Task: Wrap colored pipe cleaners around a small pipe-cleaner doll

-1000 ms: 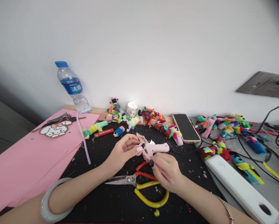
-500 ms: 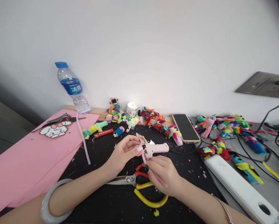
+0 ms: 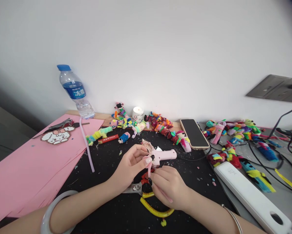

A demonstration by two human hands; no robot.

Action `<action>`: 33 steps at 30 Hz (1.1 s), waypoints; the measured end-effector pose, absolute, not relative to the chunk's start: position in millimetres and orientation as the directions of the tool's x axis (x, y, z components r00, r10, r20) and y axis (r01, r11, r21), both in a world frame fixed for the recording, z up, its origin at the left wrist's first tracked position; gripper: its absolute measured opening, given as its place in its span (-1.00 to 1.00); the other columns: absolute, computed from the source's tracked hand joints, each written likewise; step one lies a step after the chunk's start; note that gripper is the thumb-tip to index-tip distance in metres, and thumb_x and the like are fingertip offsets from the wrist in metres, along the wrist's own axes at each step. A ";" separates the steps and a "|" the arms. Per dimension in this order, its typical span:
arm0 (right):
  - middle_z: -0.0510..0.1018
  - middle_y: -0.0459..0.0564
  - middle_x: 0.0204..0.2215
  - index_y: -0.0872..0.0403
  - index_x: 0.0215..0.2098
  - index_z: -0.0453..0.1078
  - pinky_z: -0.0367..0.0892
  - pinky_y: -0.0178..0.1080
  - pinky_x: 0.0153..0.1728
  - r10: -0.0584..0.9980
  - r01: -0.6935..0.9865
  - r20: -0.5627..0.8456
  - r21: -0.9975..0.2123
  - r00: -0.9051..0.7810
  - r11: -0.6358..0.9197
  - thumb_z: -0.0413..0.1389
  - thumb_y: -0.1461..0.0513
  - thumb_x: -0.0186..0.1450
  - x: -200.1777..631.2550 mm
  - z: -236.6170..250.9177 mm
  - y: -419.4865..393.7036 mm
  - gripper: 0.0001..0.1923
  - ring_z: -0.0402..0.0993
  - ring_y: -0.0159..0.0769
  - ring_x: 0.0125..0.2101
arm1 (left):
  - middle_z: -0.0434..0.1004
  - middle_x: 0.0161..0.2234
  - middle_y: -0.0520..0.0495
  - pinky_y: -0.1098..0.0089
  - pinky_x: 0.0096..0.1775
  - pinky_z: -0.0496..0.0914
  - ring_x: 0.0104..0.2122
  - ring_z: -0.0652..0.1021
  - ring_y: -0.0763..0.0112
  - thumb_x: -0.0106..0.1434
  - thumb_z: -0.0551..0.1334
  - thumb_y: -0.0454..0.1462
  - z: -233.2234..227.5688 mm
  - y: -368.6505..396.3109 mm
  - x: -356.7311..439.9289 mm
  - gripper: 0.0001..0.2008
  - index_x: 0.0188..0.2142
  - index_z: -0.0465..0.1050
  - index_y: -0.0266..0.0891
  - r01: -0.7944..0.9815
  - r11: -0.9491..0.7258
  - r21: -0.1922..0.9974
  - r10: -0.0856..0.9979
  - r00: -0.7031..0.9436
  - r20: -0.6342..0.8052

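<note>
Pinching the strip [image 3: 149,169] between left hand [image 3: 132,167] and right hand [image 3: 169,185], right by the glue gun [image 3: 166,154]! Over the mat [image 3: 199,180], with room rightward to its edge, and water in the bottle [image 3: 72,89] far left.

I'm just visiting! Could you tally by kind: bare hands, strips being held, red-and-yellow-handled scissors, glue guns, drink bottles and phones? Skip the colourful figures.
Bare hands: 2, left hand and right hand
Held pink strip: 1
Scissors: 1
Pink glue gun: 1
Bottle: 1
Phone: 1
Total: 7
</note>
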State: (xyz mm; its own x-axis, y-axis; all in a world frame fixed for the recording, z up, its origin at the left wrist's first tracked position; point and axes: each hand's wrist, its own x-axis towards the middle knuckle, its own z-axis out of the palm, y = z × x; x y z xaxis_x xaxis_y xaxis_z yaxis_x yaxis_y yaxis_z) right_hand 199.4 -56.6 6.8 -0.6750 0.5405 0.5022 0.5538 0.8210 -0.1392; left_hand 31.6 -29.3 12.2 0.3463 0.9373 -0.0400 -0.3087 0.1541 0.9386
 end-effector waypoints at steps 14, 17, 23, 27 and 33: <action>0.34 -0.10 -0.63 0.07 -0.54 0.22 0.07 -0.27 -0.60 0.521 0.528 0.485 -0.136 -0.703 0.839 -0.15 0.40 0.24 195.4 7.5 -57.1 -0.75 0.18 -0.35 -0.63 | 0.45 -0.31 -0.03 0.39 -0.21 0.33 -0.28 0.46 0.40 0.12 0.28 -0.25 16.1 -35.7 36.6 -0.78 -0.28 0.28 -0.22 -0.283 0.143 0.948 0.931 0.363 -0.032; 0.35 -0.09 -0.62 0.08 -0.51 0.24 0.09 -0.27 -0.58 0.522 0.524 0.477 -0.142 -0.707 0.839 -0.13 0.40 0.24 195.2 7.4 -56.9 -0.76 0.20 -0.35 -0.61 | 0.43 -0.31 -0.01 0.40 -0.21 0.33 -0.27 0.46 0.40 0.12 0.28 -0.25 15.1 -36.5 37.4 -0.79 -0.28 0.29 -0.21 -0.297 0.144 0.944 0.927 0.375 -0.023; 0.35 -0.09 -0.61 0.08 -0.50 0.24 0.10 -0.28 -0.57 0.514 0.508 0.476 -0.153 -0.714 0.847 -0.16 0.40 0.27 194.4 4.9 -56.9 -0.75 0.21 -0.34 -0.60 | 0.43 -0.32 -0.01 0.41 -0.23 0.32 -0.29 0.45 0.41 0.12 0.27 -0.26 12.1 -39.0 37.3 -0.80 -0.29 0.29 -0.21 -0.292 0.137 0.947 0.922 0.386 -0.015; 0.35 -0.10 -0.61 0.08 -0.51 0.23 0.09 -0.29 -0.57 0.520 0.519 0.470 -0.145 -0.713 0.843 -0.16 0.39 0.27 193.9 4.7 -57.0 -0.74 0.20 -0.35 -0.61 | 0.41 -0.34 0.02 0.43 -0.25 0.31 -0.32 0.43 0.44 0.12 0.28 -0.27 12.6 -39.7 37.2 -0.80 -0.29 0.28 -0.21 -0.293 0.138 0.946 0.915 0.404 -0.008; 0.35 -0.10 -0.62 0.07 -0.52 0.23 0.10 -0.29 -0.57 0.547 0.535 0.460 -0.169 -0.700 0.828 -0.14 0.39 0.25 194.0 5.5 -57.9 -0.75 0.20 -0.35 -0.61 | 0.40 -0.32 0.01 0.43 -0.22 0.31 -0.28 0.43 0.43 0.14 0.26 -0.26 13.3 -38.5 37.3 -0.82 -0.28 0.29 -0.20 -0.302 0.141 0.943 0.917 0.398 -0.009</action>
